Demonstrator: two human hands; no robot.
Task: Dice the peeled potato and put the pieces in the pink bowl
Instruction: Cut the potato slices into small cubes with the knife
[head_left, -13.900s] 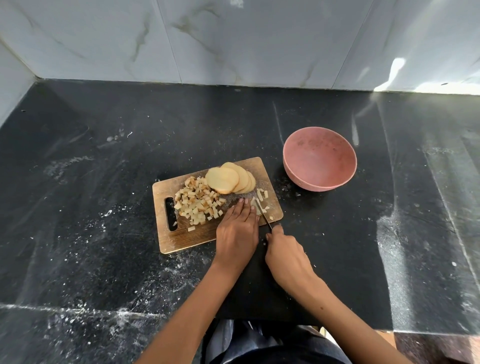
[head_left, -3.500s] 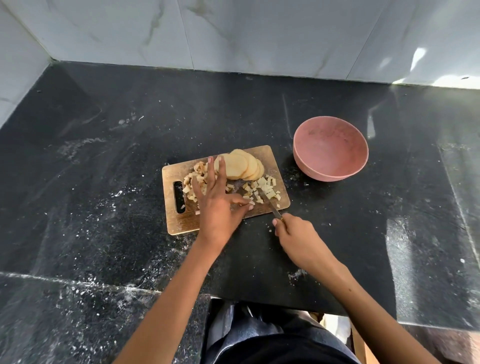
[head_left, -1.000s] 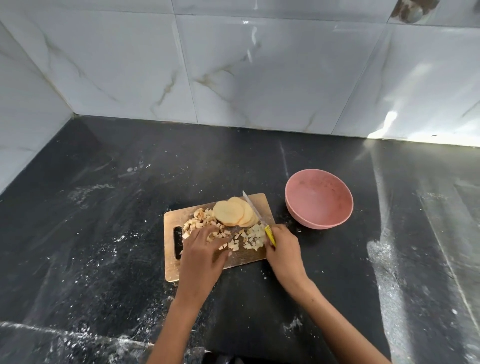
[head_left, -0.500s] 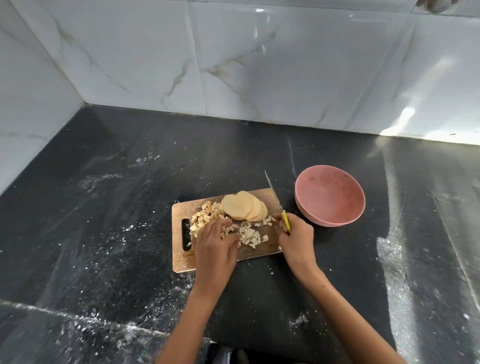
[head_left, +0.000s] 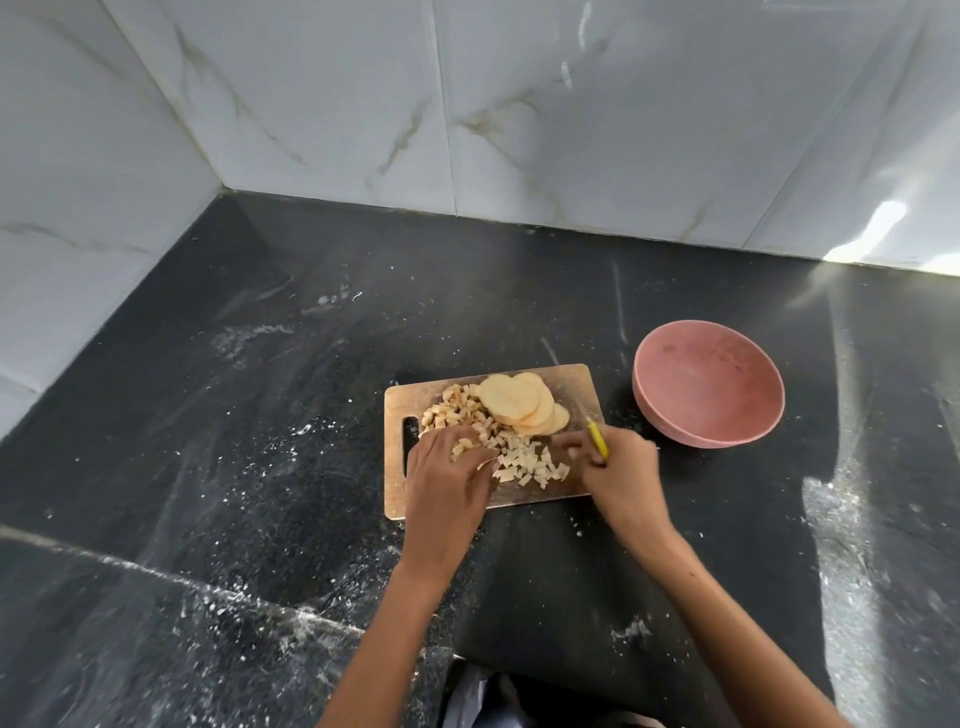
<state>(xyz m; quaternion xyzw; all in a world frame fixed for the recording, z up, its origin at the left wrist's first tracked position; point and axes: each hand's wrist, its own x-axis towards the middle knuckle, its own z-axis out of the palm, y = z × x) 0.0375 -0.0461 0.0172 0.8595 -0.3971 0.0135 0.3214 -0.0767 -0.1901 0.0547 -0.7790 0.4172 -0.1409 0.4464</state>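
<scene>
On the board (head_left: 581, 383): slices (head_left: 511, 400) at the back, dice (head_left: 530, 465) in front. Left hand (head_left: 449, 478) flat on the dice, fingers relaxed. Right hand (head_left: 618, 467) gripping a knife (head_left: 597, 439). Bowl (head_left: 709, 383) right, on the tabletop (head_left: 260, 415).

soft daylight enters from the right, leaving white glare on the tiled wall (head_left: 883, 228) behind the pink bowl (head_left: 707, 383) and streaks on the black counter (head_left: 260, 415) beside it. the right hand (head_left: 615, 467) smears with motion; edges bow.
</scene>
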